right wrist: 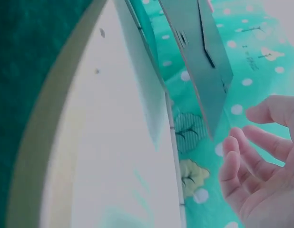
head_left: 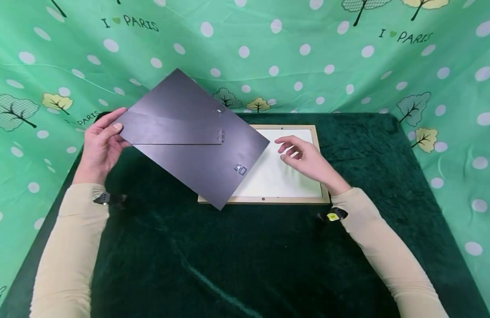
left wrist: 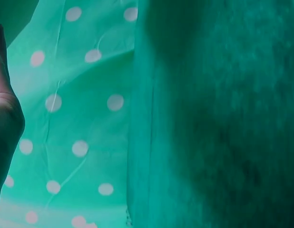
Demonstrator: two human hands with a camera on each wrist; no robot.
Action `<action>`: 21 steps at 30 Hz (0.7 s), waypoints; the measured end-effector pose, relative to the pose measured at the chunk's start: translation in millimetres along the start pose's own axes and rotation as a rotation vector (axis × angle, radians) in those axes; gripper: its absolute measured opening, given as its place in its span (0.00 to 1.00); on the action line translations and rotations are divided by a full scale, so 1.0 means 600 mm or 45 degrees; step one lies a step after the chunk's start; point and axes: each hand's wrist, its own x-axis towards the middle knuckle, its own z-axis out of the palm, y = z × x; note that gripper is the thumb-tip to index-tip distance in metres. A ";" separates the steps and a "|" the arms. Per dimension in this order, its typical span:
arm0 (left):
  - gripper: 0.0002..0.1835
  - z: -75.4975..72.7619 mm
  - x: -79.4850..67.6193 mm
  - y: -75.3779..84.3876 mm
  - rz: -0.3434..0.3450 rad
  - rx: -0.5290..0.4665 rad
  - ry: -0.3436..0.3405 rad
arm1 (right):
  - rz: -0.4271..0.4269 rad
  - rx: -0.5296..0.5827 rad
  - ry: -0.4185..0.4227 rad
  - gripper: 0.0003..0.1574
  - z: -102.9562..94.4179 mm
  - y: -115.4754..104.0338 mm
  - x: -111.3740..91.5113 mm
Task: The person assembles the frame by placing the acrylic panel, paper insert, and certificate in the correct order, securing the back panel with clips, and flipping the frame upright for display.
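A dark grey picture frame backing board [head_left: 181,119] with metal hangers and a stand flap hangs tilted in the air. My left hand [head_left: 103,139] pinches its left corner between thumb and fingers; in the left wrist view only part of that hand [left wrist: 6,114] shows. The board's right part covers some of a wooden picture frame [head_left: 296,201], which lies on the table with a white sheet [head_left: 284,176] inside. My right hand [head_left: 304,159], fingers loosely bent, hovers over the sheet, just right of the board's right corner. The right wrist view shows this hand [right wrist: 261,171] holding nothing, apart from the board [right wrist: 199,57].
Dark green velvety cloth [head_left: 229,256] covers the table. A green polka-dot curtain [head_left: 269,53] with trees and lettering stands behind and along both sides. Wrist cameras on dark straps sit on the left wrist [head_left: 106,198] and right wrist [head_left: 338,215].
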 end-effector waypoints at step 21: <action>0.16 0.105 0.093 -0.129 -0.268 0.100 -0.174 | -0.036 -0.007 -0.290 0.35 -0.097 -0.048 0.049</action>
